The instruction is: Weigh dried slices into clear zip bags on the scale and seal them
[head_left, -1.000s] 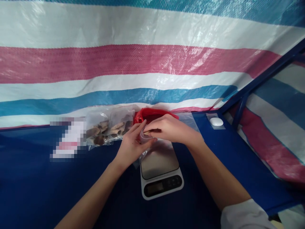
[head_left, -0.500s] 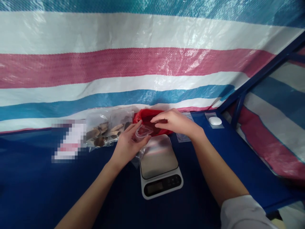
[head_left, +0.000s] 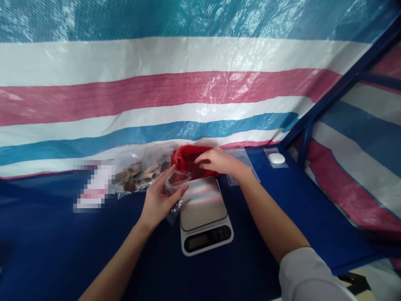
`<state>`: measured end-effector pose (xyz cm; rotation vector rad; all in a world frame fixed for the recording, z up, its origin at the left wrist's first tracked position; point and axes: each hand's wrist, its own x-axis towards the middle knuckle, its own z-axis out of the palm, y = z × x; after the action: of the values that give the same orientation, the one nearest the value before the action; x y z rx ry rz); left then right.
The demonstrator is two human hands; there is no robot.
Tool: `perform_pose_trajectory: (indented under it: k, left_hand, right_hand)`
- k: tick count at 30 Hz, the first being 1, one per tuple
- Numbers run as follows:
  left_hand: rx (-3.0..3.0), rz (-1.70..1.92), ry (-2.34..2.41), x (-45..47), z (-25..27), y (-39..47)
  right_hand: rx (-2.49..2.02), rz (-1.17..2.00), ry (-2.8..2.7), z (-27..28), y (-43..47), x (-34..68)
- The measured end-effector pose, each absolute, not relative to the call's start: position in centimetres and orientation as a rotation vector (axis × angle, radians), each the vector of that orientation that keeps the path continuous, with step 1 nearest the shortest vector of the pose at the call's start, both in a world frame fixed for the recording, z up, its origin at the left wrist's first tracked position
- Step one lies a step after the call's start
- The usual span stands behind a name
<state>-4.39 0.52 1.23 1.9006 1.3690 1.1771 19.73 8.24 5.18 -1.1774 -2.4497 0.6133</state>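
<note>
My left hand (head_left: 161,196) grips a small clear plastic bag (head_left: 174,209) at its top, and the bag's mouth gapes between thumb and fingers. It hangs beside the left edge of a white digital kitchen scale (head_left: 205,209) with a bare metal plate. Behind the scale stands an opened red plastic bag (head_left: 179,159) with brownish contents that I cannot make out. Over its opening is my right hand (head_left: 214,161), fingers bent and somewhat apart, with nothing visible in them.
Clear bags of brown dried pieces (head_left: 133,175) lie left of the red bag. A flat clear bag (head_left: 233,179) is at the right, then a white rounded object (head_left: 276,158) on another small bag. Striped sheeting (head_left: 188,88) hangs behind the blue table (head_left: 94,246).
The view has shifted slightly. My left hand with the clear bag has moved a little away from the right hand, and my right hand has lowered towards the red bag's opening.
</note>
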Motion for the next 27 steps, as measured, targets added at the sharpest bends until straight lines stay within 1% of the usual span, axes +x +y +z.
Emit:
perform_pose_trajectory:
  k: [7,12,18,27]
  left_hand:
    - [1.968,1.168,1.425,-4.0,1.8,0.1]
    - [2.034,1.224,1.352,-3.2,2.6,0.2]
    - [2.126,1.218,1.267,-2.6,2.5,0.2]
    - [2.216,1.23,1.216,-3.0,1.1,0.2]
  right_hand:
    - [-0.975,0.781,-2.301,6.7,6.3,19.2]
    - [-0.92,0.89,-2.24,8.5,3.8,18.5]
    - [-0.909,0.748,-2.317,9.0,1.7,17.9]
    - [-0.89,0.719,-2.379,8.5,1.1,17.0]
